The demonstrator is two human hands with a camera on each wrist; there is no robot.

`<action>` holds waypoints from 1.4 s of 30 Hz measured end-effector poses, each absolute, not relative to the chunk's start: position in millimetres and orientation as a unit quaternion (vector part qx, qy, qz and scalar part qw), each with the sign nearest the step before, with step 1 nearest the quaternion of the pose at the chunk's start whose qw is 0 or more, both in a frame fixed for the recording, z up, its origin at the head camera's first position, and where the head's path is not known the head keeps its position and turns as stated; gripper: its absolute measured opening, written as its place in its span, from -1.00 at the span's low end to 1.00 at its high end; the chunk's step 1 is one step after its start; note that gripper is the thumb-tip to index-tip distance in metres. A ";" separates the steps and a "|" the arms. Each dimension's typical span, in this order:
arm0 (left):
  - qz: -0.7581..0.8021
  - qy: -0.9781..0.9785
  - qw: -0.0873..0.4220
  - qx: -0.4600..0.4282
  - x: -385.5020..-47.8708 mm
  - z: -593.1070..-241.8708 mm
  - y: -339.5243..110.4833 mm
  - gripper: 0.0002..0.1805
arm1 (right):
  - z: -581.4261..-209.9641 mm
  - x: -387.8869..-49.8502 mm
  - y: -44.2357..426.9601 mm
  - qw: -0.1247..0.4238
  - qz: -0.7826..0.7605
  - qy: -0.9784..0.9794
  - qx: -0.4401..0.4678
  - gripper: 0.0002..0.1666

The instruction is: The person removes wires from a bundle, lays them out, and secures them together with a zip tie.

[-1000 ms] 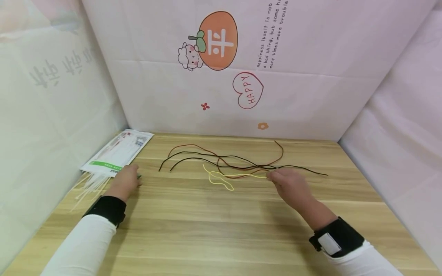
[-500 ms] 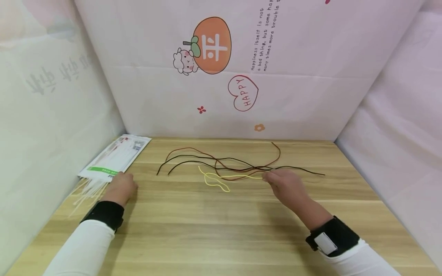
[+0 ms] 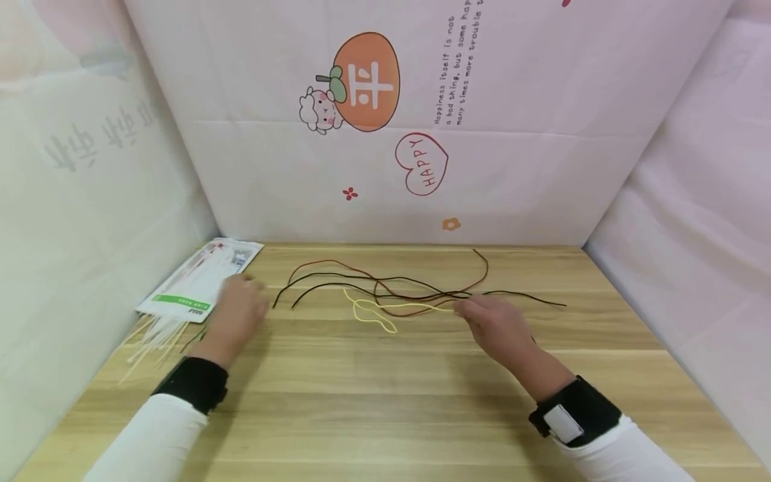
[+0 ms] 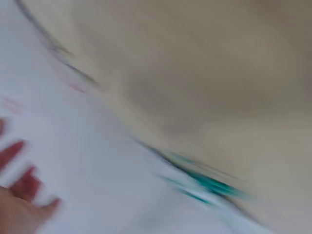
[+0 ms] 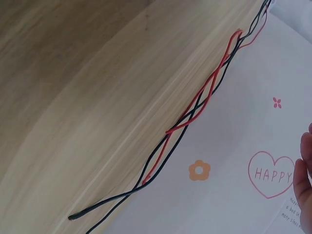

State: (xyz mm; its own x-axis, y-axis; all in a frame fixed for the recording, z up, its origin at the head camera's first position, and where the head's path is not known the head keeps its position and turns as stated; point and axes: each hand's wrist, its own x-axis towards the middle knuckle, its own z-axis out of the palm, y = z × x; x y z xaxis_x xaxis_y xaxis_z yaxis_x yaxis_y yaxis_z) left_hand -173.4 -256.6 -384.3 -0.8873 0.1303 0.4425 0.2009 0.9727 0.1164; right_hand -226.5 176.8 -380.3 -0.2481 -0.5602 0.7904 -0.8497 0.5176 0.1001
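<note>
In the head view, the left hand (image 3: 236, 318) is over the wood beside the white packet (image 3: 201, 278); the left wrist view shows its blurred fingers spread, with nothing visible between them. A thin dark green strand (image 3: 194, 339) lies by that wrist. The right hand (image 3: 500, 331) has curled fingers and pinches one end of the yellow wire (image 3: 385, 307); the fingertip contact is partly hidden. In the right wrist view, part of this hand (image 5: 303, 180) shows at the edge. Beyond it, black wires (image 3: 328, 273) and a red wire (image 3: 486, 268) cross loosely.
White strips (image 3: 159, 338) stick out of the packet's near end at the left. A printed white cloth (image 3: 512, 187) stands upright behind the wood surface (image 3: 361, 415), with cloth walls at both sides.
The left hand has moved away from the packet's near edge, forward and to the right, and the green strand shows beside its wrist. The right hand stays at the yellow wire's end.
</note>
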 end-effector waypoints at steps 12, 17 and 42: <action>-0.158 -0.910 0.128 -0.362 -182.3 -345.2 -90.9 -0.76 | -375.4 -221.8 169.4 0.411 0.180 -0.767 0.459 -0.59; -0.196 -0.888 0.188 -0.370 -182.5 -357.2 -83.2 -0.79 | -374.8 -218.0 173.8 0.386 0.169 -0.782 0.459 -0.62; -0.048 -0.907 0.175 -0.381 -188.8 -359.2 -83.6 -0.86 | -361.4 -218.7 174.9 0.318 0.030 -0.804 0.502 -0.77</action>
State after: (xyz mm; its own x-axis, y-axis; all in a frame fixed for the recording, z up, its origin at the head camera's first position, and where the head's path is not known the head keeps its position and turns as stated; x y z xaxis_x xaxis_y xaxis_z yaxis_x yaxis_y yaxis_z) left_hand -188.8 -83.6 -359.2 -0.6494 0.6733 0.3536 0.7071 0.7057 -0.0450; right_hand -218.7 174.9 -361.4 -0.2941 -0.7878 0.5412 -0.8255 0.4947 0.2716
